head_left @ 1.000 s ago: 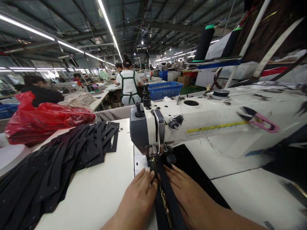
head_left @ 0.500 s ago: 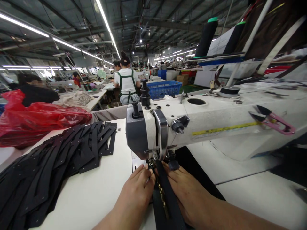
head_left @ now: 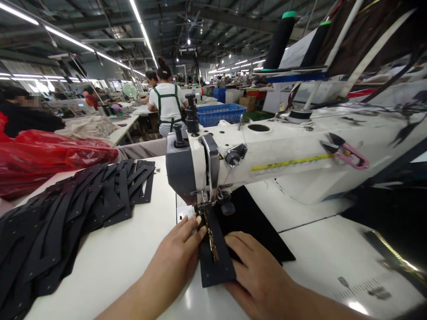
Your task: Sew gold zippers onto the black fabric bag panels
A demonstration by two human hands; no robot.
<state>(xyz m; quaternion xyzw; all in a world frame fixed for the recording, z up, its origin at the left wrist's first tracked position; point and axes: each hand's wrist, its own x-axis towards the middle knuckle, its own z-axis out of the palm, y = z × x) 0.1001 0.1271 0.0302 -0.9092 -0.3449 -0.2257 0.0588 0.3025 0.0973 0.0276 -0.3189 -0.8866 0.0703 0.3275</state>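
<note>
A black strip [head_left: 218, 266] with a gold zipper along its slot lies under the needle area of a white sewing machine [head_left: 196, 169]. My left hand [head_left: 178, 249] presses on the strip's left edge close to the presser foot, fingers together. On the other side, my right hand [head_left: 253, 266] has its curled fingers at the strip's right edge, thumb low beside the near end; its fingertips are partly hidden. Black fabric [head_left: 256, 222] spreads flat behind and to the right of the strip.
Overlapping black slotted pieces [head_left: 76, 209] cover the left of the white table [head_left: 133, 253], beside a red plastic bag [head_left: 66, 153]. Pink snips [head_left: 353, 155] rest on the machine arm. Another gold zipper [head_left: 396, 251] lies far right. A person in white [head_left: 167, 104] is beyond.
The strip has moved away from me under the machine, its near end now in view. My right hand has drawn back from the presser foot toward the near end. The view has shifted right.
</note>
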